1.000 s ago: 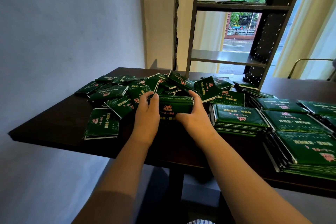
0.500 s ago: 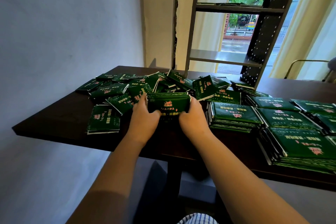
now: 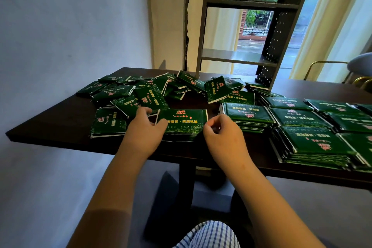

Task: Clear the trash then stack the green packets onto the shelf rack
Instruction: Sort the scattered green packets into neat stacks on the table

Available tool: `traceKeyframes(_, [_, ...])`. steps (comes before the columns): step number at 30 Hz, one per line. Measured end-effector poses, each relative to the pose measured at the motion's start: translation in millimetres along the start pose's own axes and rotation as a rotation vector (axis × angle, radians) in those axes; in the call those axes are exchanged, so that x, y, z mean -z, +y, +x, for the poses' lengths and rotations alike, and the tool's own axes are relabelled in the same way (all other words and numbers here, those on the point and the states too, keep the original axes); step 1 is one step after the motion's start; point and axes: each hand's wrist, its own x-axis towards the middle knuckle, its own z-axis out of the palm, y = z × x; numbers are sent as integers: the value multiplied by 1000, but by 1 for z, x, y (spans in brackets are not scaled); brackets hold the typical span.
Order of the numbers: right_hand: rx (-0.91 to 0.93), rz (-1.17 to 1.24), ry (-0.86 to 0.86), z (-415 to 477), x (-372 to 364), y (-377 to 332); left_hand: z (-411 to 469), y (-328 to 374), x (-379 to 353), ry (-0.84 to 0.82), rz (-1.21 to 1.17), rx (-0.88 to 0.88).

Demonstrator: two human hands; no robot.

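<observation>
- A small stack of green packets (image 3: 182,124) lies flat on the dark surface (image 3: 60,125) at the middle of the frame, close to the near edge, printed face up.
- The left hand (image 3: 144,130) sits at the stack's left end, thumb resting on the top packet's lower left corner, fingers curled over onto the packets just to the left; it presses rather than grips, half open.
- The right hand (image 3: 222,137) is at the stack's right end, fingers loosely curled inward, thumb and forefinger pinched near the lower right corner. Whether it has hold of the stack's edge cannot be told from this angle.
- Left of the stack, one packet (image 3: 108,122) lies alone and flat, just beside the left hand.
- Behind both hands, across the centre-left of the frame, a loose heap of packets (image 3: 149,91) sprawls at all angles, some tilted on edge.
- At the right of the frame, tidy piles (image 3: 308,125) stand in rows, touching one another, reaching to the right edge.
- The shelf rack (image 3: 239,57) stands on the far side of the surface, upper centre, before a window with pale curtains; the lower shelf looks bare, and something thin lies on the upper one.
- A striped garment (image 3: 209,234) shows at the bottom centre.
</observation>
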Motion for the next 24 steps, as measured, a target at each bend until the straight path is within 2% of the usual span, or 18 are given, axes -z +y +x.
traceKeyframes(8, [-47,-103,-29,-28,34,-2,-21,11,-15,-74,99,-70])
traceKeyframes(15, [-99,-339,17,-45,67,0,-39,28,-49,-210,79,-169])
traceKeyframes(24, [-179,-401,76,-35,66,5,-35,40,-88,-215,84,-265])
